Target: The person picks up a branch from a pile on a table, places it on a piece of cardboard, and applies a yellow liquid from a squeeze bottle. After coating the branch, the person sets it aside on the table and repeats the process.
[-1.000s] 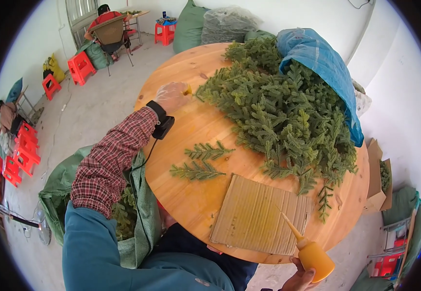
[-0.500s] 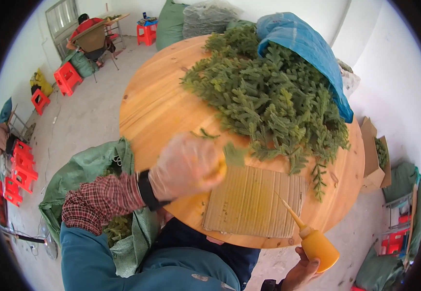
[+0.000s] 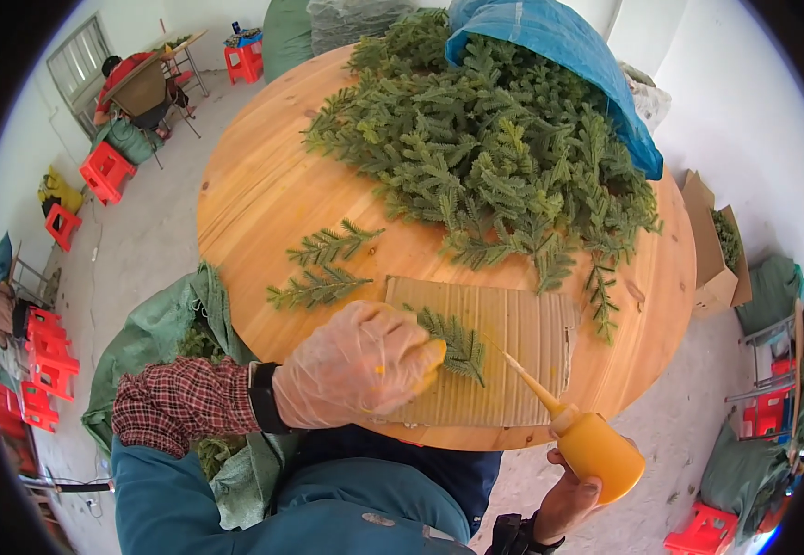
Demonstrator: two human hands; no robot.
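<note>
My left hand (image 3: 360, 365), in a clear plastic glove with yellow smears at the fingertips, is closed with its fingers at a green needle sprig (image 3: 459, 344). The sprig is over a corrugated cardboard piece (image 3: 522, 319) with yellow stains. My bare right hand (image 3: 568, 499) is wrapped round an orange-yellow squeeze bottle (image 3: 601, 456). Its long, thin nozzle points up and left, with the tip close to the sprig's right side. Two loose sprigs, one farther (image 3: 333, 243) and one nearer (image 3: 319, 287), lie left of the cardboard.
A large heap of needle branches (image 3: 494, 157) spills from a blue bag (image 3: 559, 55) across the round wooden table (image 3: 254, 203). A green sack (image 3: 157, 324) with greenery stands by my left arm. Red stools (image 3: 106, 171) and seated people are at the left; a cardboard box (image 3: 712, 250) stands right.
My left hand has come down and slightly right, bringing the sprig over the cardboard beside the nozzle. Two loose sprigs on the table now show fully. The whole view has shifted a little.
</note>
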